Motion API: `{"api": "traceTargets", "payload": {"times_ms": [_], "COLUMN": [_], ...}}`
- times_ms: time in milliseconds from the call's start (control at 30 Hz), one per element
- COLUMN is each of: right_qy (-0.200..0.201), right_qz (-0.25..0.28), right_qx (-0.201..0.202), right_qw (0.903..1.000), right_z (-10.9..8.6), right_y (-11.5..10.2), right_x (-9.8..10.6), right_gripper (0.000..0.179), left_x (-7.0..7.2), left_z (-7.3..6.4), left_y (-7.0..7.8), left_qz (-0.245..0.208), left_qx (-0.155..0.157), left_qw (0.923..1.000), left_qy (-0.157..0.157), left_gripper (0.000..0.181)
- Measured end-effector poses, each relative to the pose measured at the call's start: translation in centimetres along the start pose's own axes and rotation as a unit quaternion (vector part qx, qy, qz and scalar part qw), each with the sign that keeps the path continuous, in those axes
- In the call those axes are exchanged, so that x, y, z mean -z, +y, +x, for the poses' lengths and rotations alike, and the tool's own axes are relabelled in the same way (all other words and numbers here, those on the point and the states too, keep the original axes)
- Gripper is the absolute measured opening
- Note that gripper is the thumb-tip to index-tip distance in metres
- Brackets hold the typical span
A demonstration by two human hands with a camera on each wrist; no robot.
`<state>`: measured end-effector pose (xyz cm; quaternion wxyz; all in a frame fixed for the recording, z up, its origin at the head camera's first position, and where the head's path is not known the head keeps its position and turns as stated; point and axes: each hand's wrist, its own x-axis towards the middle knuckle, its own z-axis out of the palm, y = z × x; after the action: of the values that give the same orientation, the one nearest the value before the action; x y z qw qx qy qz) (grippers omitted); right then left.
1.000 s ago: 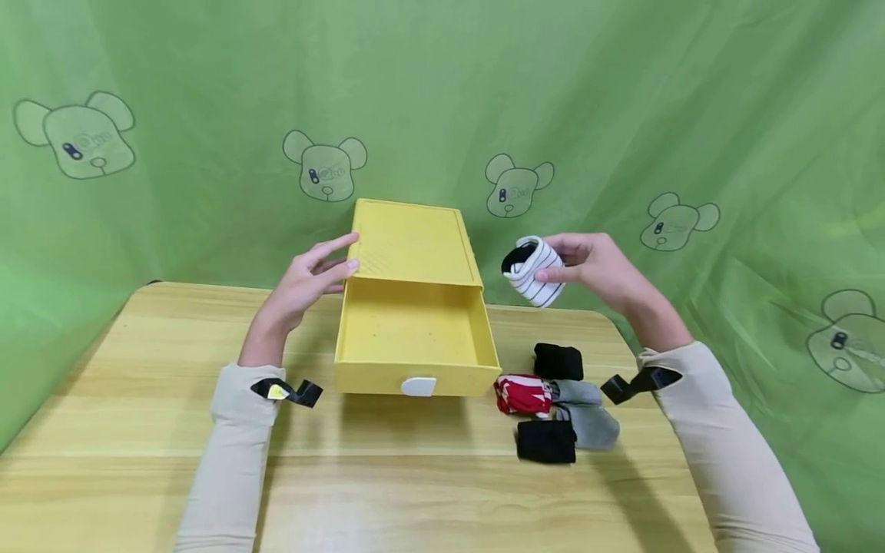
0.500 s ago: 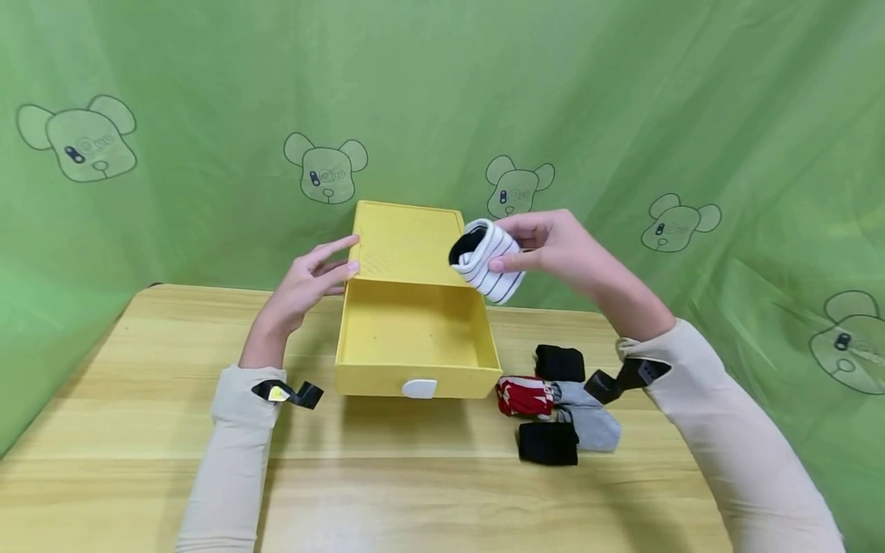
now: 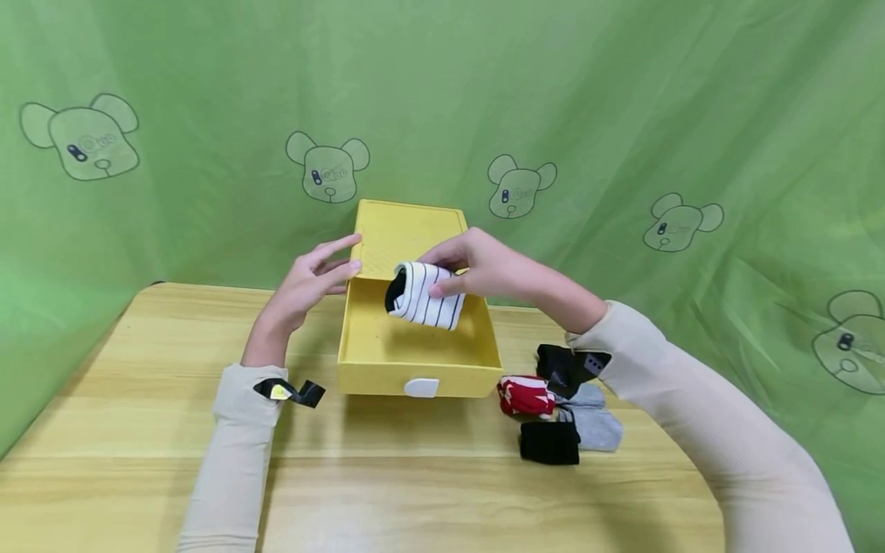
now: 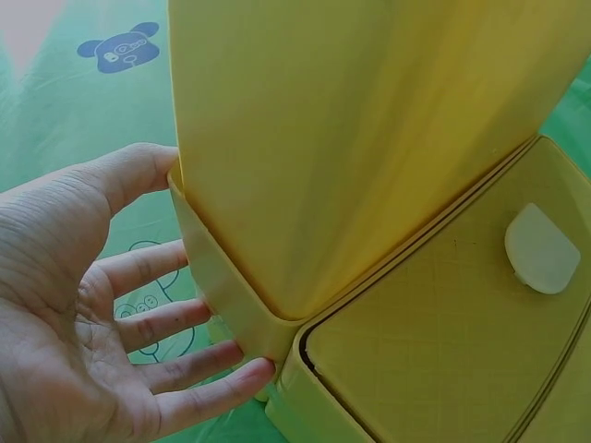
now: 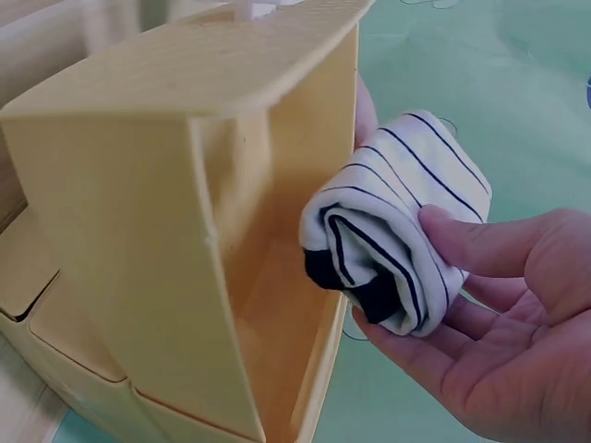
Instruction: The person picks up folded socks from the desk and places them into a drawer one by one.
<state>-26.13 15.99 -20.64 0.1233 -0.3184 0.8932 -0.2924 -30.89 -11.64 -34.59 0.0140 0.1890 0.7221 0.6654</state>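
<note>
My right hand (image 3: 477, 265) pinches a rolled white sock with dark stripes (image 3: 427, 296) between thumb and fingers, over the pulled-out yellow drawer (image 3: 422, 379). In the right wrist view the striped sock (image 5: 397, 212) shows its coiled end and a black part, close to the drawer's rim. My left hand (image 3: 304, 280) touches the left side of the yellow cabinet (image 3: 394, 230) with spread fingers. The left wrist view shows that left hand (image 4: 120, 305) with fingertips against the cabinet's side and thumb at its upper edge. The drawer bottom seen around the sock is bare.
Right of the drawer lie a red and white bundle (image 3: 525, 395), a folded black sock (image 3: 549, 443), grey socks (image 3: 598, 426) and another black bundle (image 3: 553, 359), partly behind the right wrist strap. A green curtain (image 3: 429, 92) hangs behind the wooden table (image 3: 387, 499).
My right hand has carried the striped sock leftward from beside the cabinet to over the drawer. The left hand has stayed at the cabinet's side.
</note>
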Motion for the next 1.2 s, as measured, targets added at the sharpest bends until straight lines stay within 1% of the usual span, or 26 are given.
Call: {"api": "traceTargets", "payload": {"times_ms": [200,333,500,733,900,1200], "right_qy": [-0.039,-0.058,-0.070,-0.085,-0.088,-0.096], "right_qz": [-0.036,-0.065,-0.096,-0.123,-0.127,-0.125], "right_qx": [0.004,0.021,0.042,0.020,0.016,0.028], "right_qw": [0.9986,0.9960,0.9920,0.9885,0.9878,0.9872], "right_z": [1.2,1.8,2.7,3.8,4.2,5.0], "right_y": [-0.8,-1.1,-1.7,-2.5,-2.6,-2.3], "right_x": [-0.6,-0.9,-1.4,-2.0,-2.2,-3.4], "right_gripper": [0.031,0.030,0.028,0.030,0.028,0.023], "left_x": [0.1,0.0,-0.1,0.0,0.1,0.1], "left_z": [0.1,0.1,0.2,0.0,0.0,0.0], "left_y": [0.0,0.0,0.1,0.0,0.0,-0.1], "left_qz": [0.000,-0.001,-0.002,-0.001,0.001,0.000], "left_qx": [-0.003,-0.006,-0.009,-0.006,-0.005,-0.006], "left_qw": [1.0000,1.0000,1.0000,1.0000,1.0000,1.0000], "left_qy": [-0.001,-0.003,-0.003,0.000,0.000,0.000], "left_gripper": [0.060,0.060,0.060,0.060,0.060,0.061]}}
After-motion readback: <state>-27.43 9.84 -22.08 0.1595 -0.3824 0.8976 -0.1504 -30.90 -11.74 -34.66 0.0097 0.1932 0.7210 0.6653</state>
